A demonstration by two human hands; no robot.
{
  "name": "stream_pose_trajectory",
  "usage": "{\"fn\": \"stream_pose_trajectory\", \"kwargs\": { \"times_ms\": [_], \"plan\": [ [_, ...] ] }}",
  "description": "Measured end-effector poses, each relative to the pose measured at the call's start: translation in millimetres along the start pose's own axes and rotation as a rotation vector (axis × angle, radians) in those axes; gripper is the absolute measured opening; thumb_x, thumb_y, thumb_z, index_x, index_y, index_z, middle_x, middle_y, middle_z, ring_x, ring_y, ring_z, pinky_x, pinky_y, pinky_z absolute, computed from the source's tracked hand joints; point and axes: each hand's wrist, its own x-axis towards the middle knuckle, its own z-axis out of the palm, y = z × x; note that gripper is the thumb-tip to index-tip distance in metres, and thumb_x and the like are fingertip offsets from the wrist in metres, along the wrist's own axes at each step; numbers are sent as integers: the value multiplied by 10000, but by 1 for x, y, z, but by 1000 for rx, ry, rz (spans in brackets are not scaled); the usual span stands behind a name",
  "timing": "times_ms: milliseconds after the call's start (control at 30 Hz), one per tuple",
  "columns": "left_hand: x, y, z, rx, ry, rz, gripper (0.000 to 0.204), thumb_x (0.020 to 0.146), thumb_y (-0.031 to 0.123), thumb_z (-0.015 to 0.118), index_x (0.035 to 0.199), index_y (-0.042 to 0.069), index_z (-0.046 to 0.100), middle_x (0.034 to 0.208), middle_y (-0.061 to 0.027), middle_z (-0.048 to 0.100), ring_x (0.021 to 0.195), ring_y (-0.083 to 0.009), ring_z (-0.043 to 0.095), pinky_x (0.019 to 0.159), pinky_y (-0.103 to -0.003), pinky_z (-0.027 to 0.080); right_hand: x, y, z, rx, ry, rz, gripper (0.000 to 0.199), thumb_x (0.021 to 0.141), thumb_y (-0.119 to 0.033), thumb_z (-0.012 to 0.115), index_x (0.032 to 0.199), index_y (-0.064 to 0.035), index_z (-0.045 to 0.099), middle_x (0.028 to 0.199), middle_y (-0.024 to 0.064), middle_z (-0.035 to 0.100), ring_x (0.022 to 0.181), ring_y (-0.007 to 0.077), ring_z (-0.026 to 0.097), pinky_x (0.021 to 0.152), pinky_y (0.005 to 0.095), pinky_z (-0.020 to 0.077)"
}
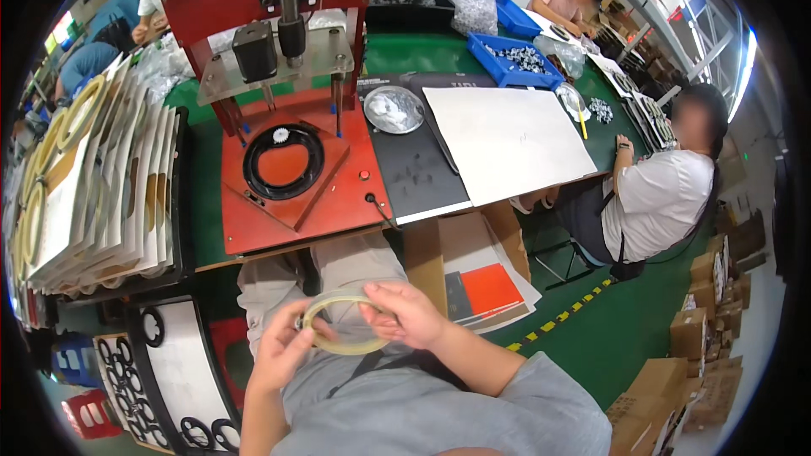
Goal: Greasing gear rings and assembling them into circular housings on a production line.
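Above my lap I hold a translucent, pale-yellow plastic ring [353, 347] between both hands. My left hand [283, 344] pinches its left side with thumb and fingers. On the opposite side, the fingers of my right hand [404, 314] are closed around the rim. In front of me stands a red press [338, 218] with a clear plate and black fittings overhead. A black ring [318, 160] lies on its base, with a small white gear [280, 135] at the ring's far edge.
Card sheets [110, 190] with pale rings are stacked at the left. Right of the press are a metal dish [394, 110], a white board [511, 143] and a blue tray [507, 78] of small parts. A co-worker [663, 190] sits at the right.
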Motion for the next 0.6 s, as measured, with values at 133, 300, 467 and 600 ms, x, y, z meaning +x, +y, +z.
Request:
{"fn": "stream_pose_trajectory", "kwargs": {
  "times_ms": [133,300,467,600],
  "plan": [
    [8,-29,-17,-272,-143,-87,628,1098,454,383,1102,-110,658,905,-288,726,872,-401,725,977,-533,539,2,-12,-1,-148,8,-31,423,1102,-353,523,795,-71,596,578,-82,355,463,31,287,446,230,235],
    [29,-25,0,-559,-242,54,370,1083,353,445,997,21,582,640,-127,608,566,-230,581,754,-428,504,13,-19,-4,-72,-63,-133,423,1096,-339,532,800,-47,609,575,-76,369,468,33,294,458,230,249],
    [44,-13,11,-545,-37,88,172,1101,222,472,1146,58,500,720,-100,615,609,-178,565,717,-377,499,17,-20,-13,74,-109,-252,384,1088,-263,515,827,-8,634,582,-41,401,477,42,312,471,223,274],
    [46,-20,8,-110,187,123,145,1085,117,537,1183,11,558,992,-90,710,885,-151,678,831,-290,543,14,-30,-14,-95,-56,-301,370,1082,-237,527,819,-3,641,590,-40,425,488,42,322,478,228,269]
  ]
}}
